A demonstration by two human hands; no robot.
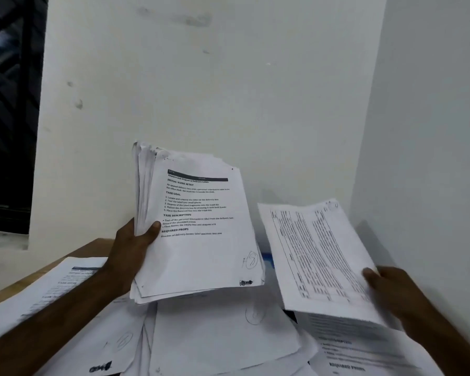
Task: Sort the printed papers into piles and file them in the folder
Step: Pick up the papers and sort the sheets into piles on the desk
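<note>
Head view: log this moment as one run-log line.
left hand: grips raised paper stack, thumb on top page | right hand: pinches table-printed sheet by its corner | desk: loose papers spread below | stage: sorting

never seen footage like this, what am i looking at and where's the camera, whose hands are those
There is no machine here. A person wears one wide-angle camera on the head, so you look forward and down at their own two bare hands. The left hand grips a thick stack of printed papers, thumb on the top page. The right hand pinches a sheet printed with a table near its corner. Below them, loose printed pages lie overlapping on a wooden desk against a white wall. A bit of blue shows behind; whether it is the folder is unclear.
</note>
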